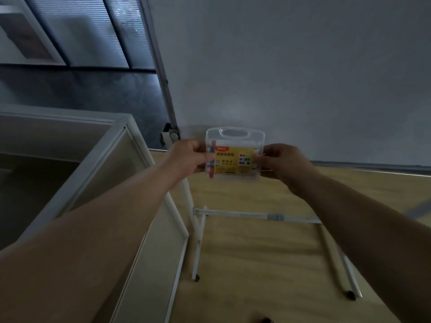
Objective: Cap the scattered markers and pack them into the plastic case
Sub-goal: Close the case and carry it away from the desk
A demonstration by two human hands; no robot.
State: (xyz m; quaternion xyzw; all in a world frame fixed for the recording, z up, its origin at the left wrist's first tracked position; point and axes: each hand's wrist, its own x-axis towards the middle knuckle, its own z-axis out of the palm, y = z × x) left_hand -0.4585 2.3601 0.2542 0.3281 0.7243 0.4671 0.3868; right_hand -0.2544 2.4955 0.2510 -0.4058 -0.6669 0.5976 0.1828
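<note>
I hold a clear plastic case [234,155] upright in the air in front of me, its carry handle on top. A yellow label with colour swatches shows on its face, and coloured marker ends line its left edge. My left hand [186,158] grips the case's left side, thumb on the front. My right hand [279,162] grips the right side. No loose markers or caps are in view.
Below the case lies a wooden floor [245,252] with a white metal frame on legs [233,214]. A white-framed partition [98,164] stands at the left. A grey wall [303,66] is behind, and a glass door [81,31] at the upper left.
</note>
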